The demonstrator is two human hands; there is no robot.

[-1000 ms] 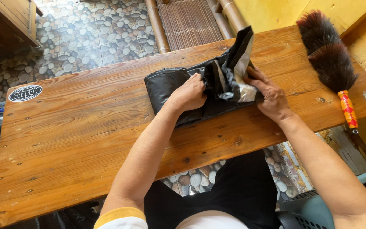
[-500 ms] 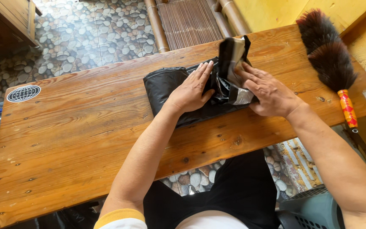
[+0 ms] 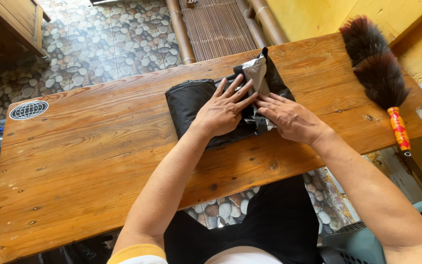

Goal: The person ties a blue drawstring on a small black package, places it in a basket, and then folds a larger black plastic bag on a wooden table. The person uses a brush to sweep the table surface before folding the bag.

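While flat, hands [image 3: 257, 110] press black cloth [image 3: 191, 100].

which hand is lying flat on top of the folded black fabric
The left hand lies spread on the black fabric; the right hand sits at its edge beside the silvery flap.

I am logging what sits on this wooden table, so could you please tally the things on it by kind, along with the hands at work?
Folded black fabric piece with silvery lining: 1
Dark feather duster with red and yellow patterned handle: 1
Round black-and-white globe sticker: 1
Hands pressing on the fabric, left hand and right hand: 2
Total: 5
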